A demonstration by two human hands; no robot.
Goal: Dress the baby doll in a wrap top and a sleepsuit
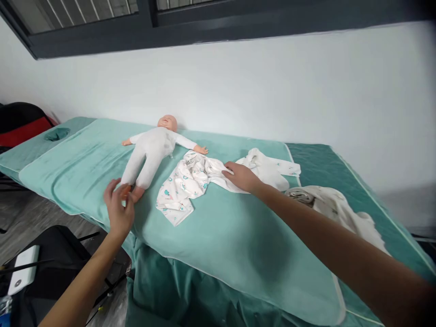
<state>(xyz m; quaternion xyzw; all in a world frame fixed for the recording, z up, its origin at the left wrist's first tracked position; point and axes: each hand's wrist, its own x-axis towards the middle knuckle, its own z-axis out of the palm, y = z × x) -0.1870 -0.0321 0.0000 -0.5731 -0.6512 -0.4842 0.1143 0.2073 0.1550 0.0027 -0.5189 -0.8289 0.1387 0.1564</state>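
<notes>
A baby doll (150, 147) with a white cloth body lies on its back, its head toward the wall and its legs toward me. My left hand (119, 206) is closed around one of its feet, partly hiding that foot. To the doll's right, a white baby garment (184, 184) with small coloured prints lies crumpled. The fingers of my right hand (240, 176) pinch the cloth at the garment's right end. Just beyond that hand is another white printed baby garment (265, 168), partly covered by my hand and forearm.
A light green cover (218, 231) spreads over the padded bed, which has a hole (57, 134) at its left end. A bundle of pale cloth (337, 204) lies at right. At lower left stands a black chair (57, 250) with a white device (23, 270). The wall (238, 91) borders the far side.
</notes>
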